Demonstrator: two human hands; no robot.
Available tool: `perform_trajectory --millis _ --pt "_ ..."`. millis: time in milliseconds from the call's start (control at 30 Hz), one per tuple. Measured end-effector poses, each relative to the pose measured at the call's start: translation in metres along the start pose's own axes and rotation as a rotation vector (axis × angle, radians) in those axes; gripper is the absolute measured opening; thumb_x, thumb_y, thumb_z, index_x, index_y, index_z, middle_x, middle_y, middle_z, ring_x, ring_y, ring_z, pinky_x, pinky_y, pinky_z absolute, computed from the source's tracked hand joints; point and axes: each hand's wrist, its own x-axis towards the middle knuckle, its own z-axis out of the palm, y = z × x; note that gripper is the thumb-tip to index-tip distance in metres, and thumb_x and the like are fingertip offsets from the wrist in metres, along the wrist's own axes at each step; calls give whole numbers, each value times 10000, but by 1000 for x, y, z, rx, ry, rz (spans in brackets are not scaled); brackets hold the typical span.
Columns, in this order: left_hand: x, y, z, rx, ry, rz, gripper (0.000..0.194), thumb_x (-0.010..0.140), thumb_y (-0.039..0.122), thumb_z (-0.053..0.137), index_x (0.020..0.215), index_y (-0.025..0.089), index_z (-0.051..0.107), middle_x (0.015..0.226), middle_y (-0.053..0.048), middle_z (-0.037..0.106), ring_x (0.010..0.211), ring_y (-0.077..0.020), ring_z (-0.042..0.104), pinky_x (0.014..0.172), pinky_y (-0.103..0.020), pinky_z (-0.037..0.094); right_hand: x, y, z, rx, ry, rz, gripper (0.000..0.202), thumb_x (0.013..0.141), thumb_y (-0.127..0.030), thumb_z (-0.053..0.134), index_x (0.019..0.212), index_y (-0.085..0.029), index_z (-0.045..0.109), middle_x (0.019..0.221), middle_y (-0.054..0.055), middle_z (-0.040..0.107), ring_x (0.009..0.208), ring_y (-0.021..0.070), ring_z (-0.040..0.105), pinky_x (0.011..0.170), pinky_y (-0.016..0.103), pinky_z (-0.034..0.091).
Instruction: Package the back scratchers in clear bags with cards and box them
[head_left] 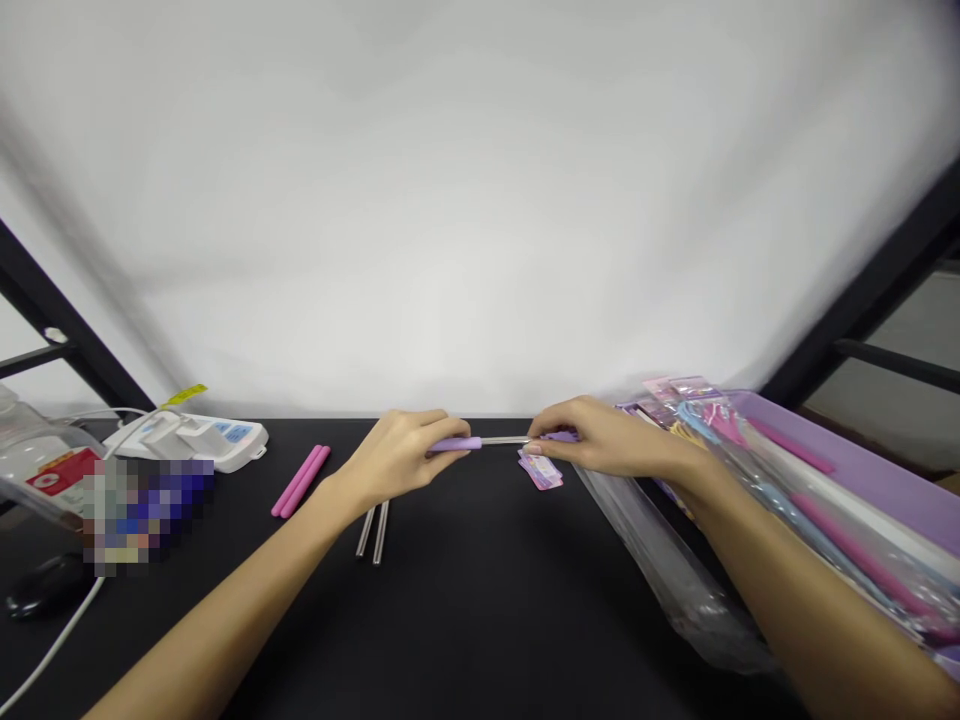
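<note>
My left hand (409, 450) is closed round a light purple tube (459, 444), which lies level above the black table. A thin silver metal rod (504, 441) runs from the tube's right end to my right hand (581, 435), whose fingertips pinch it. Another bit of purple (561, 436) shows beside the right fingers; what it belongs to is partly hidden. Just below the right hand lie small printed purple cards (540, 468). Two more silver metal rods (381, 532) rest below my left hand, their upper ends covered by it. Two pink tubes (301, 480) lie side by side farther left.
At the right, a purple bin (847, 450) holds several clear packets with coloured sticks and cords. A clear plastic bag (675, 570) lies beside it. On the left are a white power strip (244, 440), a plastic bottle (37, 460), a black mouse (49, 587) and a white cable (56, 645).
</note>
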Motion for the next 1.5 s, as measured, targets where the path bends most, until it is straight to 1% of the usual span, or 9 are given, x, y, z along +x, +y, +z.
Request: perform_trajectory --millis 167,300,367,433,533,633,767,900,1500 --pt "-2 -3 -2 -47 -30 -12 225 941 351 542 1053 198 663 825 -16 678 629 -109 563 594 -232 394 -1 8 -7 204 138 14 291 812 -457 665 882 -185 739 843 61 724 780 205 627 716 311 449" --pt "0 5 3 -93 -7 -87 227 928 358 554 932 178 692 738 -10 649 608 -111 552 578 -228 389 3 5 -3 652 480 99 383 650 -449 822 884 -174 694 745 38 658 697 187 602 702 334 480" --pt "3 14 10 -104 -22 -120 300 936 411 537 844 169 687 697 -9 632 594 -114 551 573 -230 386 10 -5 4 924 615 71 355 672 -456 813 832 -174 667 821 49 644 773 186 601 751 339 485" --pt "6 23 17 -108 -78 -117 381 954 469 489 809 169 674 705 -13 638 616 -124 577 592 -235 395 18 -19 11 1159 590 10 321 753 -486 743 801 -187 638 905 54 632 862 182 594 795 335 481" --pt "9 32 24 -94 -175 -77 421 997 469 385 884 192 681 786 -21 674 705 -152 632 656 -253 424 26 -40 16 1383 540 -23 327 804 -493 688 738 -209 541 708 -22 487 647 116 492 657 278 459" --pt "8 30 23 -93 -200 -89 421 1026 418 314 1034 216 684 896 -31 704 789 -169 660 710 -271 447 28 -51 13 1374 593 10 448 796 -462 694 606 -216 372 583 -72 255 479 82 239 447 239 285" --pt "5 19 15 -141 -164 -180 440 1030 393 298 1023 192 689 909 -49 708 795 -171 659 707 -268 463 27 -54 14 1265 687 55 608 777 -414 720 524 -231 199 487 -102 124 432 60 92 413 276 78" --pt "3 12 13 -167 -169 -222 436 1024 389 317 933 184 690 849 -43 698 741 -162 645 660 -253 455 30 -54 20 1227 675 57 623 766 -432 743 509 -232 212 446 -114 137 397 39 110 416 273 64" --pt "-1 5 28 -168 -235 -193 343 1012 354 369 1113 229 671 993 -38 723 878 -182 676 798 -278 485 36 -51 32 1250 540 10 598 793 -440 714 498 -220 243 416 -115 163 363 29 128 400 264 72"
